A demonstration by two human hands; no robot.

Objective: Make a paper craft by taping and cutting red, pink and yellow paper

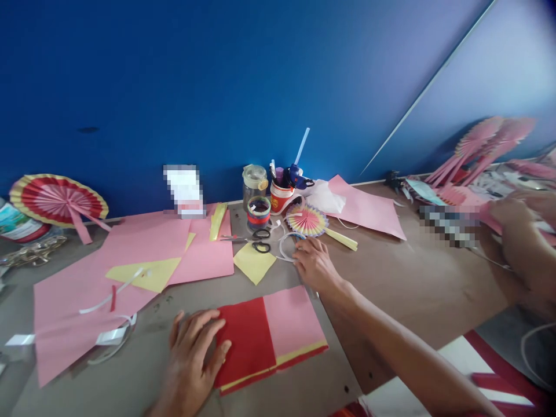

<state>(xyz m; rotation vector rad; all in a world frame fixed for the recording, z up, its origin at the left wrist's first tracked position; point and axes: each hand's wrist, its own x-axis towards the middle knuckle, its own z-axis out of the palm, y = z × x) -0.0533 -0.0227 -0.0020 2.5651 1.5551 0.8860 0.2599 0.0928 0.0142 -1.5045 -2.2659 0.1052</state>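
Note:
In front of me lies a layered sheet stack, with red paper (245, 336) on the left, pink paper (293, 318) on the right and yellow and red edges along the front. My left hand (195, 347) rests at its left edge with fingers apart. Beyond the stack, my right hand (315, 263) reaches down to the table, fingers bent and slightly apart, beside a white cable coil (284, 248). Its fingertips are partly hidden; nothing shows in its grasp. Close by are black-handled scissors (260, 234), a yellow paper square (255, 262) and a small pleated paper fan (306, 220).
Large pink sheets (78, 295) with yellow scraps cover the left side. Along the wall stand a large paper fan (58, 200), a clear jar (254, 182), a tape roll stack (259, 214) and a tool cup (281, 197). At right, another person's hands (512, 214) are among papers.

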